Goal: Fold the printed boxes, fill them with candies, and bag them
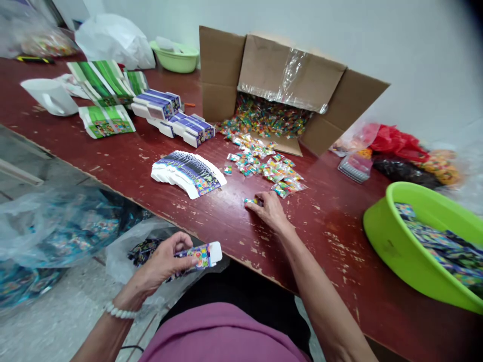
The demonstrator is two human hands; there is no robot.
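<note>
My left hand [163, 264] holds a small printed carton [196, 257] with its white end flap open, below the table's front edge. My right hand [267, 207] rests on the red table [211, 211], its fingers closed on a few small wrapped candies [249, 202]. Just beyond it lies a loose spread of wrapped candies [264, 166] that spills from a cardboard box [279, 85] tipped on its side. A fanned stack of flat cartons [187, 173] lies to the left of my right hand.
A green basin [388, 241] at the right holds filled cartons. Green flat packs [105, 120], blue-and-white box stacks [173, 116], a white jug [51, 96] and a small green bowl [176, 58] sit at the back left. Plastic bags [56, 226] of packets lie beside my lap.
</note>
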